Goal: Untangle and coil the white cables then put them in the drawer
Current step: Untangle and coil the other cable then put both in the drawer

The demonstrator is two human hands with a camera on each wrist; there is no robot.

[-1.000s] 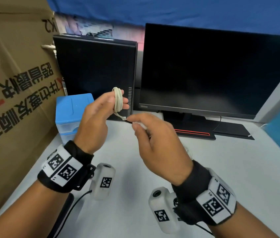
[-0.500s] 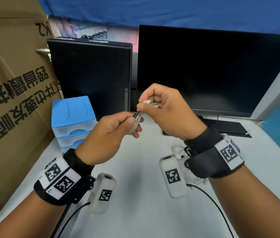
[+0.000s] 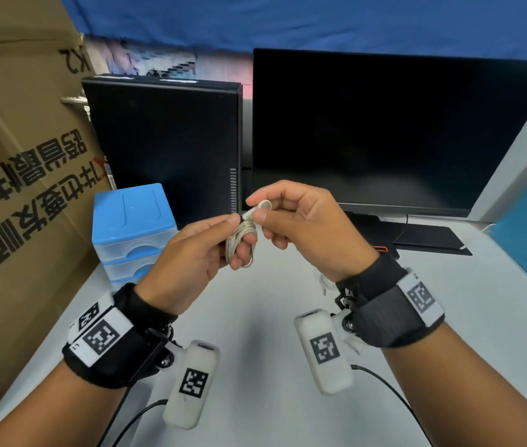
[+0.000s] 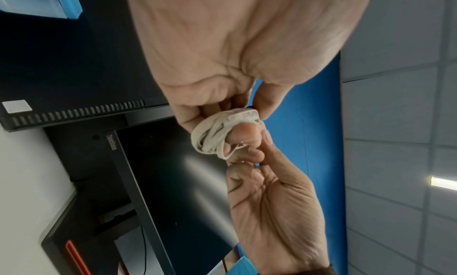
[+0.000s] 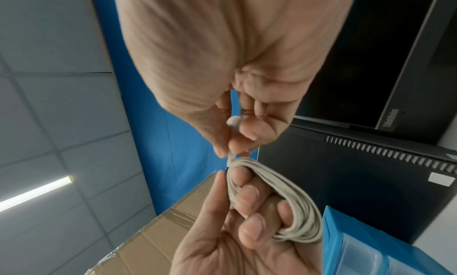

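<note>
A thin white cable (image 3: 240, 245) is wound in a small coil round the fingers of my left hand (image 3: 239, 237), which grips it with the thumb pressed on top. My right hand (image 3: 255, 208) pinches the cable's white plug end (image 3: 261, 206) just above the coil. The wrist views show the same: the coil (image 5: 291, 207) loops over the left fingers (image 5: 249, 199), and the plug (image 5: 233, 122) sits between the right thumb and forefinger. The blue drawer unit (image 3: 133, 227) stands at the left with its clear drawers closed. Another white cable (image 3: 325, 283) lies on the table behind my right wrist.
A black desktop computer (image 3: 165, 140) and a black monitor (image 3: 384, 130) stand at the back of the white table (image 3: 255, 333). A large cardboard box (image 3: 13, 188) fills the left side. Black wires trail from both wrist cameras.
My right hand has gone from below the left hand to above it, carrying the cable's end over the coil. The left hand has dropped lower and keeps the coil.
</note>
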